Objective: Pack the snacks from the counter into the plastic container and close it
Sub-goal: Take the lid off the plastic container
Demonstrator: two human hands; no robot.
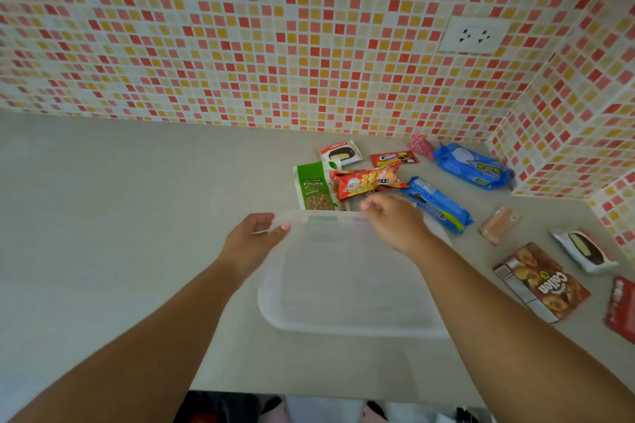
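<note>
Clear plastic container point(347, 285): left hand point(256, 239) pinches its far-left corner; right hand point(395, 220) fingers curl over its far rim.

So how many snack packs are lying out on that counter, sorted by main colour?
Blue: 2, the far blue wrapper and near blue wrapper.
Red or orange: 4.
White: 2.
Green: 1.
Brown: 2.
Total: 11.

Mosaic-tiled wall point(240, 45), white socket point(474, 35), grey counter point(103, 216)
</note>
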